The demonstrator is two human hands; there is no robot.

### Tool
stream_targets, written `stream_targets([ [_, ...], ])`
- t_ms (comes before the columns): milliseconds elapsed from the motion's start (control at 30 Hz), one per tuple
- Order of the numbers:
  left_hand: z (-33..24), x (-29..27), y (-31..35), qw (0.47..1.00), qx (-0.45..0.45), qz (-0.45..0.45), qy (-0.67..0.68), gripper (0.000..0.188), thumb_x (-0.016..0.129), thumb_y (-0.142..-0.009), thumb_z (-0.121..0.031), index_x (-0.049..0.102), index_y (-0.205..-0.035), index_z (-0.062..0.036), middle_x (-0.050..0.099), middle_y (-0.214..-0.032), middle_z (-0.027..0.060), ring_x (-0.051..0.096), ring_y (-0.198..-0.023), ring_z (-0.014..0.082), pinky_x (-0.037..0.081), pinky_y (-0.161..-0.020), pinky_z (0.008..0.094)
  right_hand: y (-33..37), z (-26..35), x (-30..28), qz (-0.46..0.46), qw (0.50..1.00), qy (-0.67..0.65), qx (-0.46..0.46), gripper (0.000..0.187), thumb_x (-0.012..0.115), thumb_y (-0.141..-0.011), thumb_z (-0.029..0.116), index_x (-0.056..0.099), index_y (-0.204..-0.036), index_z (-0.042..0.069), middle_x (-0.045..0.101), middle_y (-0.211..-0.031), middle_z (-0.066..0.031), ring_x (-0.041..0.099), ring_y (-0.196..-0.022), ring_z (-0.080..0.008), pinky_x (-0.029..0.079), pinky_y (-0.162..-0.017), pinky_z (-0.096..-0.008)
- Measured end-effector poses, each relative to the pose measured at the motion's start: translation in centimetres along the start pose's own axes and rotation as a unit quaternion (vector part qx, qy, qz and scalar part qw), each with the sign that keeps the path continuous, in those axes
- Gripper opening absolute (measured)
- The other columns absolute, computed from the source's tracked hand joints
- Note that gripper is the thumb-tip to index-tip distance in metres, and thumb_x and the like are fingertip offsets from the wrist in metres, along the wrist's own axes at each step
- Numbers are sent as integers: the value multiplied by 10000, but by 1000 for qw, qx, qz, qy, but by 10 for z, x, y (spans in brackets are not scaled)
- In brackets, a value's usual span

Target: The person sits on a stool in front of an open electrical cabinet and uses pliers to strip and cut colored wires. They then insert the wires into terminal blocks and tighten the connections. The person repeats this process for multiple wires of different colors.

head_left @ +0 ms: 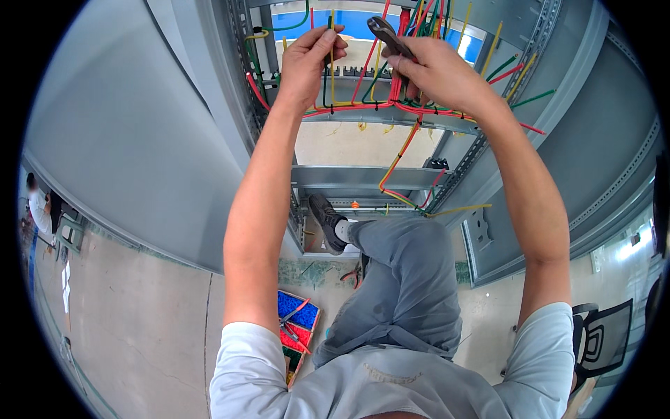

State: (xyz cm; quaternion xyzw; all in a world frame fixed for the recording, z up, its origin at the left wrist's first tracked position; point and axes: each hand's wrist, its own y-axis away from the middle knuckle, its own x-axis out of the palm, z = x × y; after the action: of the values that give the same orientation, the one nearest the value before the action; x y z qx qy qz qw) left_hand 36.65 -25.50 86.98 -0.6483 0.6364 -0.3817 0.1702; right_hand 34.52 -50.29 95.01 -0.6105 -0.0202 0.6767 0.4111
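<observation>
Your left hand (307,59) pinches a yellow wire (332,66), holding it taut. Your right hand (436,70) grips pliers (387,35) near the wire bundle (391,105).

Gripping a pair of pliers (388,35) in the right hand (436,70) — dark handles pointing up and to the left, tool tilted, jaw end hidden behind the fingers down by a bunch of red wires (399,87). Pinching a yellow wire (332,77) w/ the left hand (307,63), fingertips closed on it near the top — wire hanging approx. straight down, then bending to run along the horizontal bundle below. Red wires dropping vertically from above, turning sideways at the rail, lying mixed w/ green and yellow ones. Both hands raised, close together, not touching.
</observation>
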Motion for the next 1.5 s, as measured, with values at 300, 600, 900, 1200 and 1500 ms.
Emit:
stream_targets([
  [300,6,-4,-6,999,3,-39,-24,306,645,-1039,-198,674,-1242,30,705,-1020,69,687,-956,159,560,-935,303,-30,39,-7,-58,941,332,-35,172,575,-883,66,686,-966,-37,726,-891,-239,716,-871,-398,577,-767,-483],
  [600,3,5,-3,999,2,-41,0,304,665,-1028,-206,674,-1215,33,726,-1068,111,711,-984,192,563,-952,320,-60,33,4,-46,942,330,49,197,577,-885,71,737,-963,-14,743,-963,-229,726,-944,-378,593,-824,-464],
  [900,7,3,-2,1000,16,-24,0,313,663,-1028,-200,667,-1229,40,742,-1059,126,722,-990,202,567,-930,322,-67,13,19,-88,933,343,-63,202,582,-854,58,743,-945,-21,727,-1013,-242,710,-990,-373,578,-864,-460],
  [1200,4,4,-2,998,-25,-49,-18,340,640,-1040,-216,646,-1270,34,716,-1047,80,673,-971,165,532,-901,306,-64,34,24,-86,918,386,7,189,591,-863,94,752,-918,11,742,-983,-191,716,-955,-345,577,-828,-459],
  [1500,0,9,3,997,-27,-73,-27,328,661,-1025,-221,663,-1237,30,725,-1004,81,698,-946,178,548,-874,310,-57,45,9,-85,870,485,-27,229,575,-879,171,777,-900,65,765,-978,-135,716,-992,-294,550,-856,-472],
])
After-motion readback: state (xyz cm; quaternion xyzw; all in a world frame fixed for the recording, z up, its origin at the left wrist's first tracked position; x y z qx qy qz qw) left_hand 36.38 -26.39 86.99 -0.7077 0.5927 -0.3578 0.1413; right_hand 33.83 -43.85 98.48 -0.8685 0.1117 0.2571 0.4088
